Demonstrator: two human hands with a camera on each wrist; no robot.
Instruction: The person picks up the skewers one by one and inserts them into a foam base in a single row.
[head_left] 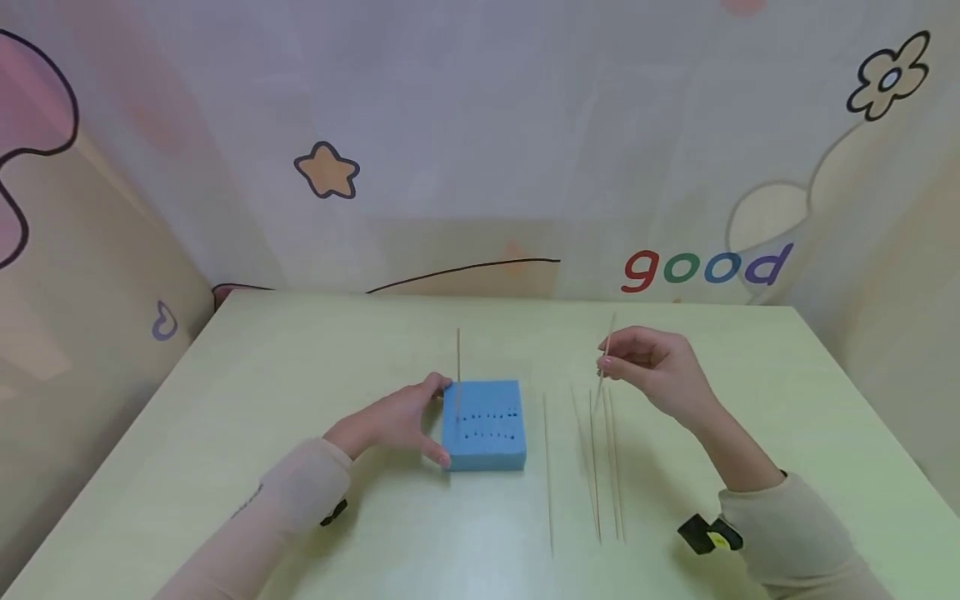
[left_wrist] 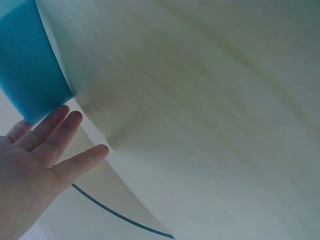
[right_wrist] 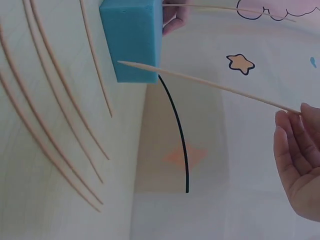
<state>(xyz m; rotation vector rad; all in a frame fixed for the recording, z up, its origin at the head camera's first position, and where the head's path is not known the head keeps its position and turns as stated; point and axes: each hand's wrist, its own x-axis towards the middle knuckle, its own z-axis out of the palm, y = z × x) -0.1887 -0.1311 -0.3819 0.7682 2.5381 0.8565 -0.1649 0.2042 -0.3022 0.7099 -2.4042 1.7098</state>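
Observation:
A blue foam block (head_left: 483,425) with rows of small dark holes lies on the table. One thin wooden stick (head_left: 459,358) stands upright in its left part. My left hand (head_left: 397,421) holds the block at its left side, thumb at the front corner and a finger at the back corner. In the left wrist view, the fingers (left_wrist: 60,132) lie close against the blue foam. My right hand (head_left: 660,371) pinches another wooden stick (right_wrist: 210,86) between thumb and fingertips, above the table. Its pointed end hangs downward, right of the block.
Several loose wooden sticks (head_left: 547,475) lie lengthwise on the pale table (head_left: 360,542), between the block and my right arm. A printed curtain (head_left: 480,150) with a star and the word "good" rises behind the table and along both sides.

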